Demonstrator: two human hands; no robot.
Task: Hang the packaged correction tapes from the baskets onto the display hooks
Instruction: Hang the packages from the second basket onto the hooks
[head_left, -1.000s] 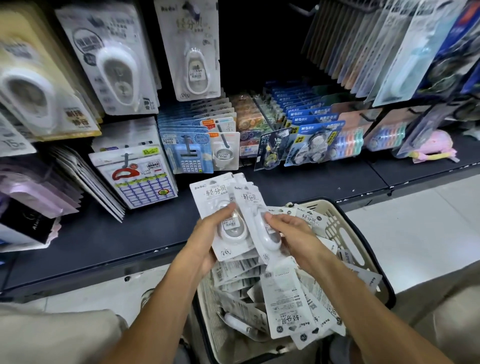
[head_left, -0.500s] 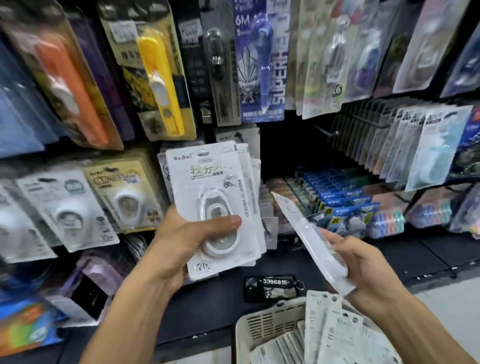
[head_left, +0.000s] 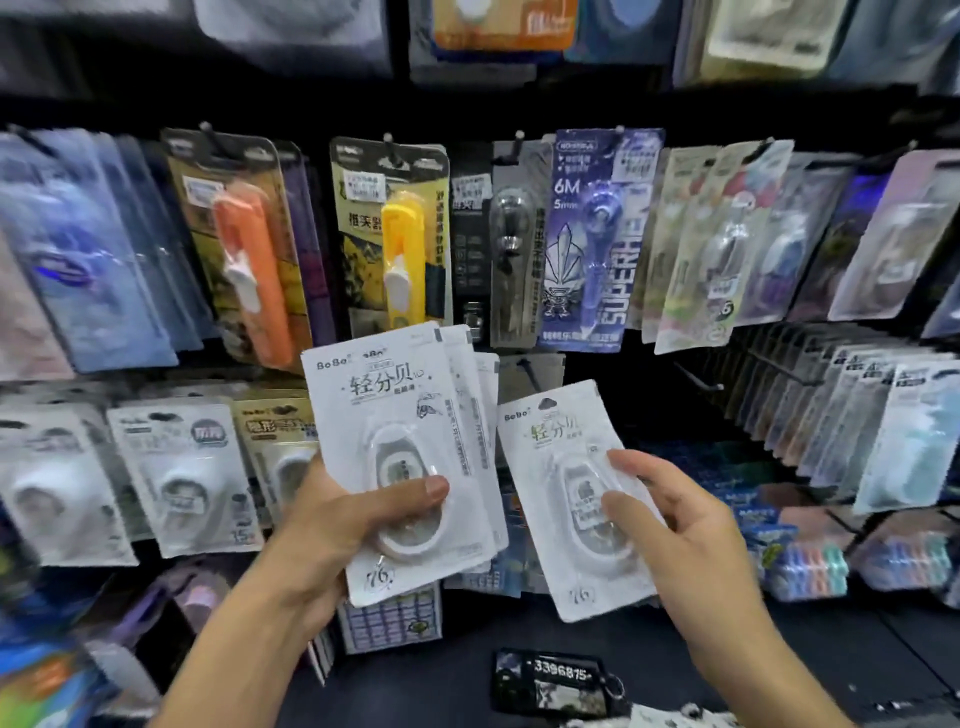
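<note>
Packs of correction tape are in both hands, held up in front of the display wall. Left hand (head_left: 332, 525) grips a fanned stack (head_left: 400, 415) of several white packs, thumb pressed across the blister of the front one, fingers hidden behind. Right hand (head_left: 670, 540) pinches a single pack (head_left: 561, 467), thumb on the blister's right side and fingers curled behind its edge. The single pack sits just right of the stack, their edges nearly touching.

These packs look light and thin: a flat card or film backing with a raised clear blister over the tape body. The backing probably flexes easily, and the glossy face may slip under a loose pinch. A grip at the blister, where the pack is stiffest, seems sound; it leaves the top edge free for the hang hole. The single pack's hole shows as a dark notch at its top.

An empty hook (head_left: 530, 371) juts out just above the single pack, between the stack and the dark gap beyond; whether it is the intended one I cannot tell. The basket is almost wholly out of view, and a black tag (head_left: 558, 680) lies on the shelf below the single pack. Much of the wall's edges is blurred, and the stack's exact count is unclear.
</note>
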